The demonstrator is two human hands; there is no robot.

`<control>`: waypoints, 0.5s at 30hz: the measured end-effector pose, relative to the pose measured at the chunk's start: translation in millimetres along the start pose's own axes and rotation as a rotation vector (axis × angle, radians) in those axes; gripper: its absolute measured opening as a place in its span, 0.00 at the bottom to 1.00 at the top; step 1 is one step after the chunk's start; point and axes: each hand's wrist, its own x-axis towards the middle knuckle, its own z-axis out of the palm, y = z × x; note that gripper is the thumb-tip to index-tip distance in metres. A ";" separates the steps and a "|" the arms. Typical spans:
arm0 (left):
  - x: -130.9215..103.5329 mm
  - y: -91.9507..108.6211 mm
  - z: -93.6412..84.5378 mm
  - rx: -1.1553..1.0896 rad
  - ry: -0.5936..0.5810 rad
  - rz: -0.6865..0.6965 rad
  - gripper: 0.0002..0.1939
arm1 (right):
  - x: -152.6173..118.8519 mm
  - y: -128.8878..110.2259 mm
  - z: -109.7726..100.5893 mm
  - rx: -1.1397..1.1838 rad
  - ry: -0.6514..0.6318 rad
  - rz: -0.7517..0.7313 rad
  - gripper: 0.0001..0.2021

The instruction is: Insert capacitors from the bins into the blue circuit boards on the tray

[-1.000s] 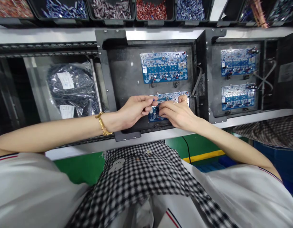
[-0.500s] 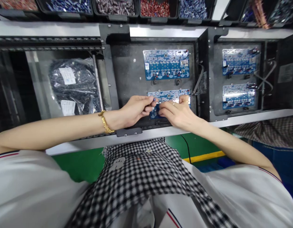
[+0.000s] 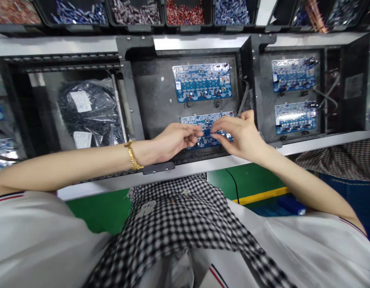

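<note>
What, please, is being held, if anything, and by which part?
It cannot be told: the left hand and right hand are at the nearer blue circuit board, but anything between their fingertips is too small to see.

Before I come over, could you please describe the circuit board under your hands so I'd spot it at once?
Find the row of parts bins, then the black tray in front, right of the bagged parts. In that tray, you want the nearer blue board. The left hand and right hand reach over it, while the farther board lies uncovered.
</note>
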 end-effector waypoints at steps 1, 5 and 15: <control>1.5 1.4 -0.8 0.016 0.013 -0.002 0.11 | -3.7 4.4 1.9 -0.021 -0.043 -0.016 0.08; 8.0 5.0 -1.8 0.091 -0.023 0.018 0.11 | -10.1 14.4 10.3 -0.082 -0.120 -0.047 0.09; 13.1 3.9 -0.7 0.011 -0.029 0.040 0.09 | -9.6 14.1 13.9 -0.184 -0.074 -0.130 0.12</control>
